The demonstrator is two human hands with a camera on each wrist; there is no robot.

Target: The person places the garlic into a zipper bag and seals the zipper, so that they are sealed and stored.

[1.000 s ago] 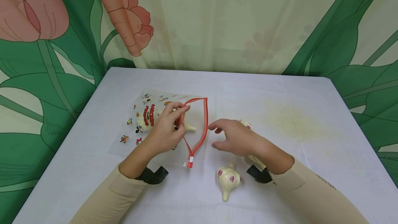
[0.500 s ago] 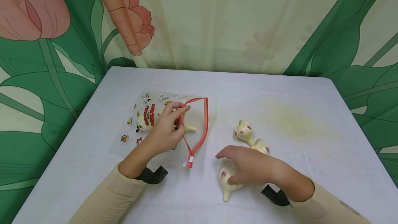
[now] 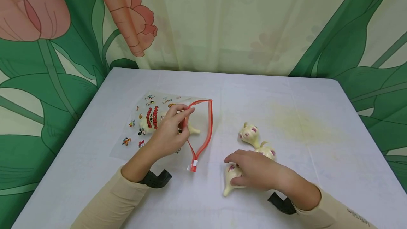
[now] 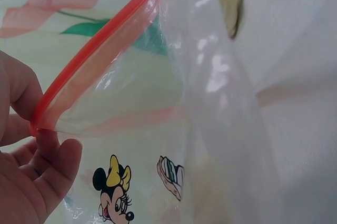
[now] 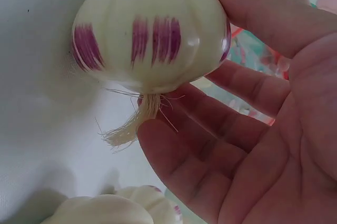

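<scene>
A zip bag is lying under the left hand; one garlic bulb is sitting beneath the right hand, two more bulbs just behind it.

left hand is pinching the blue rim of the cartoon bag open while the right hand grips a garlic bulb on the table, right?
Not quite: the rim is red, not blue. The left wrist view shows the left hand pinching the red rim of the cartoon bag, holding it open. The rest holds: the right hand grips a garlic bulb on the table.

Cream garlic — purple stripes; red-edged bag.
</scene>
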